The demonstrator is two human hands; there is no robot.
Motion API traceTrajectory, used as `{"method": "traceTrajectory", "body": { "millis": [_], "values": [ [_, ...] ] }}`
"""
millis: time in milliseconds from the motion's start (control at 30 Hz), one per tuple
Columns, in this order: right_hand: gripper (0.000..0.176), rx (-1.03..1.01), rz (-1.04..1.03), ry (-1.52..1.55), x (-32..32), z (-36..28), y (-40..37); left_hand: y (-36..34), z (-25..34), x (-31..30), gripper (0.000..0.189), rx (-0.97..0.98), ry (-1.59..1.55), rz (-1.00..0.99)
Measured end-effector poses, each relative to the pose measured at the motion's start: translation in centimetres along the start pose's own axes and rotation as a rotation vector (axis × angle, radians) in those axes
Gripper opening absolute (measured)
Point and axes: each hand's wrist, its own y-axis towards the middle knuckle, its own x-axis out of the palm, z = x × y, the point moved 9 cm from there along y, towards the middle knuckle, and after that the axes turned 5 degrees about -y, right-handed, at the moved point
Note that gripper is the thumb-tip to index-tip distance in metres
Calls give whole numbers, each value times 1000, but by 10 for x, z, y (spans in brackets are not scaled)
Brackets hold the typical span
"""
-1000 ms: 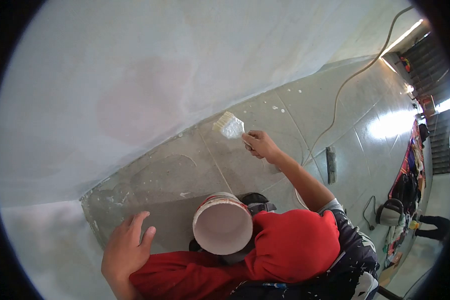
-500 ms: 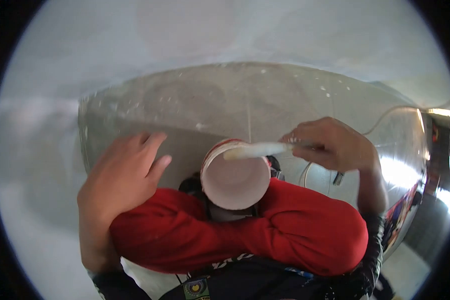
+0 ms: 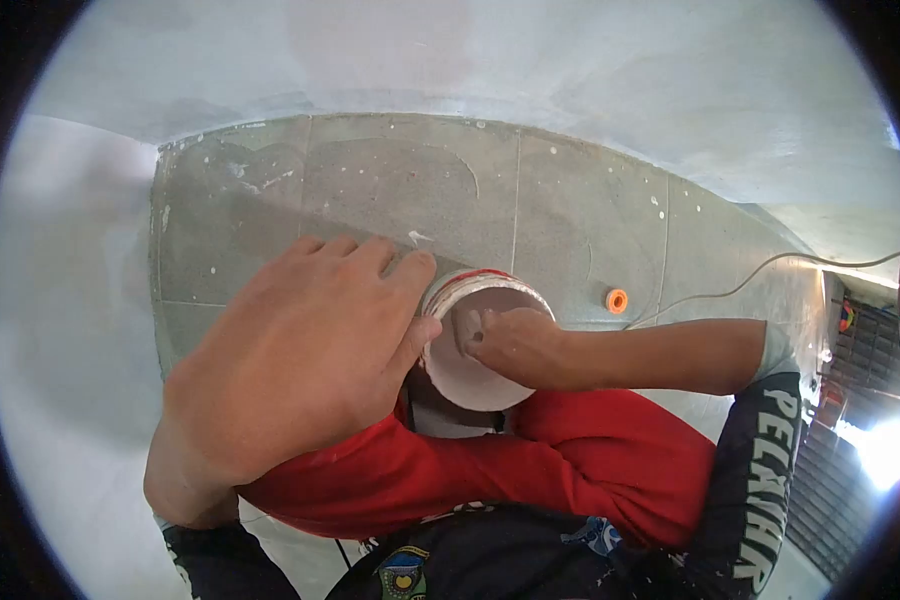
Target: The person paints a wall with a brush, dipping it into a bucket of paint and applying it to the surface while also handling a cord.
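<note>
A round white bucket (image 3: 482, 395) with a red band near its rim stands between my red-trousered knees, its mouth facing up. My left hand (image 3: 305, 345) is held over its left side, open, with the fingers stretched forward and the thumb tip right at the rim. Reaching in from the right, my right hand (image 3: 518, 348) is down inside the bucket's mouth with its fingers closed. A greyish piece of the pale long tool (image 3: 465, 325) shows at its fingers; the rest is hidden by the hand and the bucket.
Grey floor tiles (image 3: 390, 180) with white splashes lie ahead, bounded by a pale wall (image 3: 470, 60). An orange ring (image 3: 617, 300) lies on the floor to the right, near a thin cable (image 3: 730, 290). Another pale wall (image 3: 70, 300) rises at the left.
My right hand has moved left and down with the pale long tool, from above the bucket into it. My left hand has moved right to the rim. The orange ring now shows.
</note>
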Motion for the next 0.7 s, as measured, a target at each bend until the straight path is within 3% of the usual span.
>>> {"method": "traceTrajectory", "body": {
  "millis": [167,333,433,567,633,700],
  "values": [
    [18,-6,1,-70,12,2,24,-4,-6,3,40,23,-19,15],
    [18,-39,-164,-136,15,6,28,-11,-11,2,37,21,-33,62],
    [17,-73,34,-97,23,11,32,-15,-12,6,33,69,-41,88],
    [19,-109,28,-178,30,8,29,-15,-10,4,30,148,-23,204],
    [20,-6,9,-85,26,13,26,-15,-10,5,30,159,-20,210],
    [21,-71,70,-109,35,14,26,-15,-5,1,29,216,-30,255]
  ]
}}
